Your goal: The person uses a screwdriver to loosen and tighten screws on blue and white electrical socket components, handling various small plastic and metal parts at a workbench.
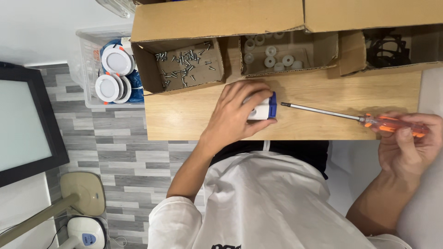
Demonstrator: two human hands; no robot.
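At desk (194,117) centre, left hand (235,115) clamping a white-and-blue plastic part (264,108), fingers curled over it. At three o'clock, right hand (406,143) gripping an orange-handled screwdriver (355,118), tip pointing at the part. Likely lining up for driving: needing tip steadied against the part.

A light wooden table (184,117) is set over a floor (115,152) laid with grey tiles; a white wall (41,27) is seen at the top left; a dark-framed panel (27,120) is propped at the left; soft, even light is spread everywhere.
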